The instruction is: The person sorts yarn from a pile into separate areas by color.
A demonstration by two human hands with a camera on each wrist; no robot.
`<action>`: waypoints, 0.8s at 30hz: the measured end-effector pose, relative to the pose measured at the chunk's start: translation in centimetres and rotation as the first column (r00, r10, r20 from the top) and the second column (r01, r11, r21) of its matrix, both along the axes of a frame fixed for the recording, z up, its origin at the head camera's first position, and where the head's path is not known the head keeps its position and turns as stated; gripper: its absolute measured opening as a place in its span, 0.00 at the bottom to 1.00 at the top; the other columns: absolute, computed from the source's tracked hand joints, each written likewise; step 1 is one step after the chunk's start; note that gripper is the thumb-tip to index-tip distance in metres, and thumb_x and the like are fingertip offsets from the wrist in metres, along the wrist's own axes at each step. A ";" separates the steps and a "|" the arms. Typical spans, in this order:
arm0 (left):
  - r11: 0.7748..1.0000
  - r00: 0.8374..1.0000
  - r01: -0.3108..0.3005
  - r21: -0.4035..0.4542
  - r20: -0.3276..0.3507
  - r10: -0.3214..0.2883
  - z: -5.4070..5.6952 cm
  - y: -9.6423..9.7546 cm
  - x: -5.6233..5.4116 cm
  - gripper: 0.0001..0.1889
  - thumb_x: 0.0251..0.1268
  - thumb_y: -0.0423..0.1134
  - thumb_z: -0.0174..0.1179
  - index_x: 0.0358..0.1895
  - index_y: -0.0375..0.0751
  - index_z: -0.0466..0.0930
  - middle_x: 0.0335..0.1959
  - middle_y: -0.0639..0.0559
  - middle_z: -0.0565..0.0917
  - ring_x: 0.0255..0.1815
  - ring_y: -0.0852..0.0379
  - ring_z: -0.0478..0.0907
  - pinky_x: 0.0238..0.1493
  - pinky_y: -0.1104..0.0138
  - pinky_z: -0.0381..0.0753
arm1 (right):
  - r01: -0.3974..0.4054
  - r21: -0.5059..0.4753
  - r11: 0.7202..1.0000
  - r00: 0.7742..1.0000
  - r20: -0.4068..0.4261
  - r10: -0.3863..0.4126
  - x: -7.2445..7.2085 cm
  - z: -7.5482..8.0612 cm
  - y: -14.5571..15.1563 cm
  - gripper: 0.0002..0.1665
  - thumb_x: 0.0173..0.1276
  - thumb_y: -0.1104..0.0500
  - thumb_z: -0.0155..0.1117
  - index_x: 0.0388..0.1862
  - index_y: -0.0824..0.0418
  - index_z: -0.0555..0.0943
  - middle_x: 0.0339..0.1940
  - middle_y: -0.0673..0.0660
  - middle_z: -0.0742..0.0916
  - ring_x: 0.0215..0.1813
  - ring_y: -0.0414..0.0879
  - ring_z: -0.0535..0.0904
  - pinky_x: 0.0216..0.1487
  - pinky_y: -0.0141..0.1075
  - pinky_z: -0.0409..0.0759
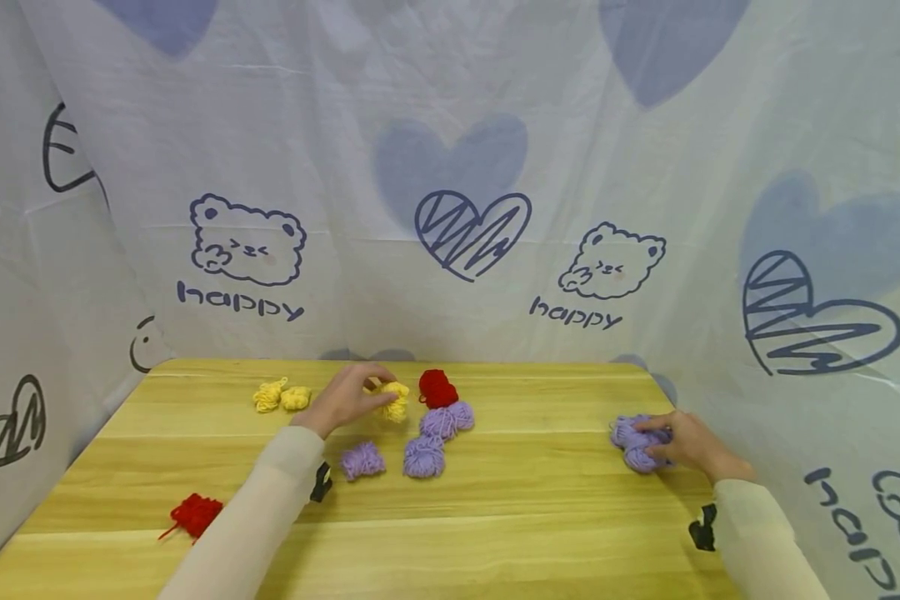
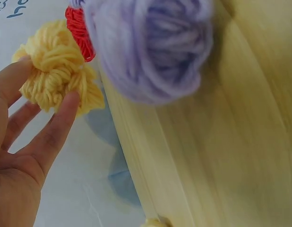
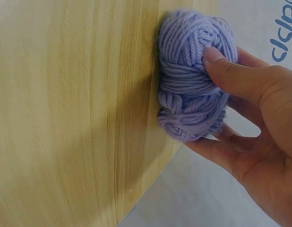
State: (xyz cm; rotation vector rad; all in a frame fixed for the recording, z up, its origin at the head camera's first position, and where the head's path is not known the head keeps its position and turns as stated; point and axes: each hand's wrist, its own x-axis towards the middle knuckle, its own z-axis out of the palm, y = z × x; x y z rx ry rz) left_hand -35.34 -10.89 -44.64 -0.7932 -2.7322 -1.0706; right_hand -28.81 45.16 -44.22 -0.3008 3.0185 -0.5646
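My left hand pinches a small yellow yarn ball between thumb and fingers, near the back middle of the table. The left wrist view shows that yellow yarn at the fingertips, with a large purple yarn ball close by. At the table's right side my right hand holds a purple yarn bundle, its thumb on top. In the right wrist view the bundle sits against the wooden surface, with the fingers around its outer side.
Right of the left hand, a red yarn ball and purple balls form a row. A purple piece lies nearer. Two yellow balls sit at the back left, red yarn at the front left. Printed cloth hangs behind the table.
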 end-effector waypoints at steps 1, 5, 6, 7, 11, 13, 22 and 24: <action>1.000 1.000 0.001 0.007 0.000 -0.001 0.0 -0.1 0.0 0.14 0.70 0.41 0.68 0.54 0.42 0.87 0.57 0.42 0.87 0.53 0.42 0.85 0.57 0.50 0.85 | -0.001 0.002 1.000 1.000 -0.003 0.001 0.0 -0.1 0.0 0.22 0.60 0.66 0.77 0.54 0.65 0.88 0.63 0.76 0.82 0.65 0.76 0.76 0.64 0.67 0.75; 1.000 1.000 0.005 0.023 -0.007 -0.005 -0.1 -0.4 0.0 0.14 0.71 0.40 0.66 0.56 0.40 0.86 0.57 0.41 0.87 0.52 0.42 0.86 0.55 0.51 0.86 | -0.007 0.004 1.000 1.000 -0.013 0.008 0.0 -0.2 0.1 0.22 0.59 0.66 0.78 0.54 0.65 0.88 0.62 0.76 0.82 0.64 0.76 0.77 0.63 0.67 0.75; 1.000 1.000 0.004 0.027 -0.004 -0.004 -0.1 -0.5 0.0 0.14 0.71 0.40 0.66 0.56 0.40 0.86 0.57 0.41 0.87 0.52 0.42 0.86 0.55 0.51 0.86 | -0.008 0.003 1.000 1.000 -0.012 0.008 0.0 -0.2 0.2 0.22 0.59 0.66 0.78 0.54 0.65 0.88 0.62 0.76 0.82 0.65 0.76 0.77 0.64 0.67 0.75; 1.000 1.000 0.003 0.029 -0.003 -0.003 -0.2 -0.7 0.0 0.14 0.72 0.40 0.66 0.56 0.40 0.86 0.57 0.40 0.87 0.51 0.42 0.85 0.55 0.51 0.86 | -0.009 0.002 1.000 1.000 -0.009 0.009 0.0 -0.2 0.2 0.22 0.59 0.65 0.78 0.54 0.65 0.88 0.62 0.76 0.82 0.65 0.76 0.76 0.64 0.67 0.75; 0.999 0.999 -0.017 0.035 0.031 0.016 -0.1 -1.4 0.1 0.15 0.73 0.40 0.65 0.58 0.41 0.85 0.58 0.40 0.86 0.50 0.42 0.85 0.50 0.55 0.87 | -0.003 -0.003 1.000 1.000 0.000 0.003 -0.1 -0.3 0.2 0.23 0.59 0.65 0.78 0.55 0.65 0.88 0.63 0.76 0.82 0.66 0.76 0.75 0.64 0.67 0.74; 0.999 0.998 -0.025 0.047 0.064 0.022 -0.1 -1.8 0.1 0.15 0.73 0.39 0.64 0.59 0.42 0.85 0.58 0.38 0.85 0.49 0.43 0.85 0.46 0.58 0.88 | -0.002 -0.004 1.000 1.000 -0.002 0.002 -0.1 -0.3 0.2 0.22 0.59 0.65 0.77 0.55 0.65 0.88 0.63 0.77 0.82 0.66 0.76 0.75 0.64 0.68 0.74; 0.996 0.992 -0.046 0.077 0.125 0.036 -0.1 -3.1 0.2 0.18 0.74 0.37 0.63 0.62 0.39 0.82 0.55 0.35 0.83 0.36 0.53 0.86 0.35 0.61 0.89 | -0.011 -0.002 1.000 1.000 -0.024 0.011 0.0 -0.3 0.2 0.22 0.59 0.65 0.78 0.54 0.65 0.88 0.62 0.76 0.83 0.65 0.76 0.76 0.64 0.67 0.75; 0.996 0.992 -0.045 0.076 0.124 0.036 -0.1 -3.4 0.1 0.17 0.74 0.37 0.63 0.62 0.38 0.82 0.55 0.34 0.83 0.35 0.54 0.85 0.34 0.59 0.90 | -0.014 0.000 1.000 0.999 -0.031 0.014 0.0 -0.3 0.2 0.22 0.59 0.65 0.78 0.53 0.65 0.88 0.62 0.76 0.83 0.65 0.76 0.76 0.64 0.67 0.75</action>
